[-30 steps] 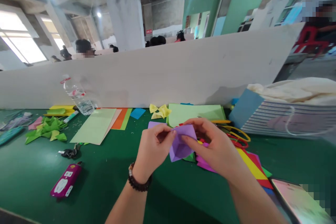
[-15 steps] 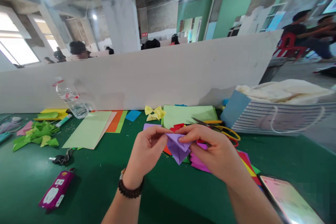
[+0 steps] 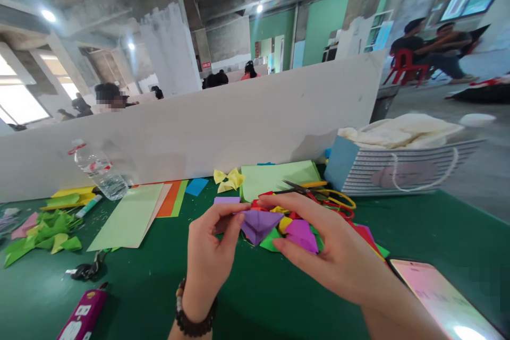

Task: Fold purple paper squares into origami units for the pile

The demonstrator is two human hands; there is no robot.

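Note:
A purple folded paper piece [image 3: 260, 226] hangs over the table's middle, its wide side up and a point down. My left hand [image 3: 217, 247] pinches its left corner between thumb and fingers. Beside it, my right hand [image 3: 319, 239] is open, thumb and fingers spread apart around the piece's right side. The right fingertips are close to its upper edge; whether they touch it I cannot tell. Behind and between the hands lie folded papers, among them a magenta one [image 3: 303, 235] and a green one [image 3: 271, 240], partly hidden by the right hand.
Scissors [image 3: 337, 196] lie behind my right hand, near a striped paper bag [image 3: 414, 167]. A phone [image 3: 438, 292] is at the right. Leftward are light green sheets [image 3: 125, 218], a plastic bottle [image 3: 101, 172], green paper scraps [image 3: 51, 228] and a purple packet [image 3: 83, 316]. A white partition [image 3: 223, 127] stands behind.
My right hand has let go of the purple paper's right side and spread its fingers. The paper has turned in my left hand. The view has swung to the right.

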